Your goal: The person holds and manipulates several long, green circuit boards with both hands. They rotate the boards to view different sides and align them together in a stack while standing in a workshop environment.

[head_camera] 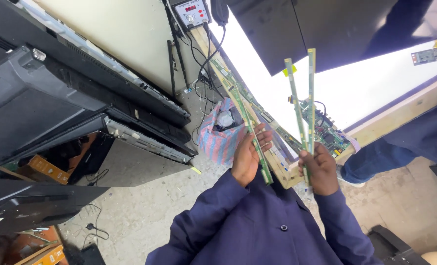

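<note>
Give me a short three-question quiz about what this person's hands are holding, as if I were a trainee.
1. True or false: the left hand holds one long green circuit strip.
2. How many green strips does the right hand grip? A) none B) two C) five
3. What stands on the floor beside the wooden-edged bench, just beyond the left hand?

Key:
1. True.
2. B: the two narrow strips rise from the fist and spread slightly apart at the top.
3. A striped pink and blue bag, open at the top.

Wooden workbench [427, 100], white panel [356, 88], circuit board [326, 132]
</note>
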